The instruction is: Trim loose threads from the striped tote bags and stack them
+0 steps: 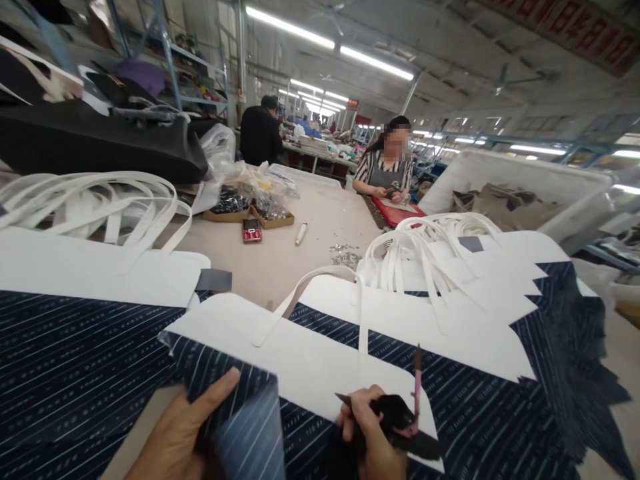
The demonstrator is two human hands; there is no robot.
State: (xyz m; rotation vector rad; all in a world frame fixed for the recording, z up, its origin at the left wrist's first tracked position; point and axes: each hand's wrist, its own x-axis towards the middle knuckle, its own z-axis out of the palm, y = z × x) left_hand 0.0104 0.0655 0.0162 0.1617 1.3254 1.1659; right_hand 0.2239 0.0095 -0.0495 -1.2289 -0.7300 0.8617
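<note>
My left hand (187, 427), thumb stretched along the top, grips a folded-up flap of navy striped fabric (250, 420); the fingers are partly hidden behind it. That fabric belongs to a panel with a white upper band (295, 340) and a white strap handle (363, 313). Over the band's lower right, my right hand (370, 433) is closed around a dark pointed tool (397, 413) wrapped in black. Its tip points left from between the fingers, and a thin pink piece with a brown point sticks up at its right. The tool's exact kind is unclear.
Similar panels with white straps lie stacked left (100, 260) and right (450, 287). Beyond are a red phone (251, 231), small open boxes (273, 217), a white-handled item (301, 233) and scattered metal bits (345, 255). A co-worker (385, 163) sits at a red tray; a white bin (565, 187) stands right.
</note>
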